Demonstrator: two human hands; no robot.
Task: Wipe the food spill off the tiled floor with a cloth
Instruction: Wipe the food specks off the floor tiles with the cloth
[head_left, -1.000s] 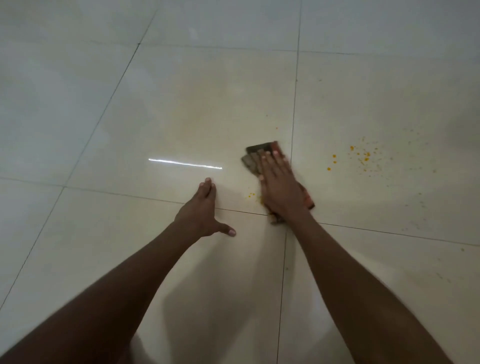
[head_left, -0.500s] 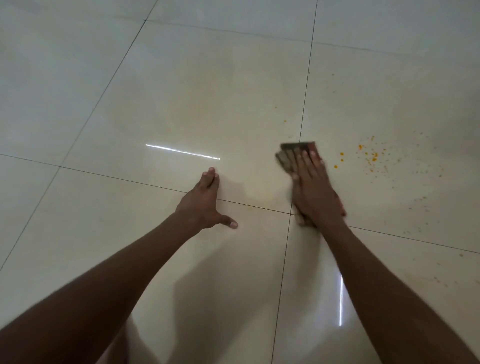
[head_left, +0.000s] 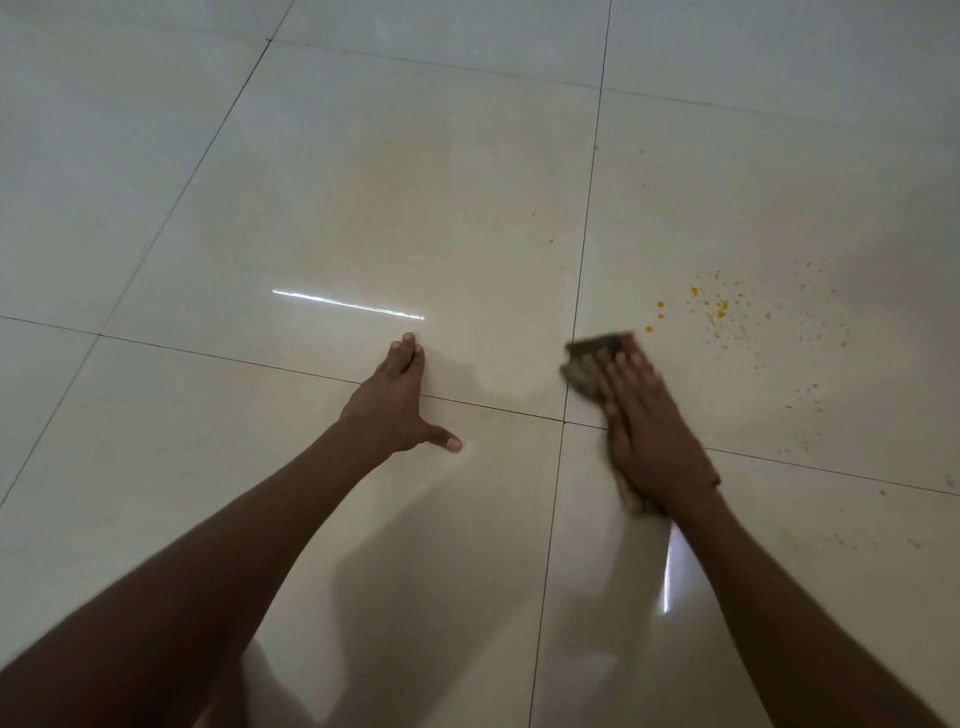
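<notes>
My right hand (head_left: 652, 436) lies flat on a brownish folded cloth (head_left: 589, 366), pressing it to the cream tiled floor (head_left: 363, 197) near a tile corner. The cloth's far end sticks out past my fingertips; the rest is hidden under my palm. Orange food specks (head_left: 719, 309) are scattered on the tile just beyond and to the right of the cloth, with a few lone crumbs (head_left: 550, 241) farther left. My left hand (head_left: 397, 402) rests palm down on the floor to the left, fingers together, thumb spread, holding nothing.
Fainter specks (head_left: 805, 400) trail toward the right edge and lower right. Grout lines cross at a corner (head_left: 563, 420) between my hands. A bright light reflection (head_left: 348, 304) streaks the glossy tile ahead of my left hand.
My right hand has slid the cloth to the right, across the grout line toward the orange specks. The small crumbs near the tile joint are gone. My left hand has stayed planted.
</notes>
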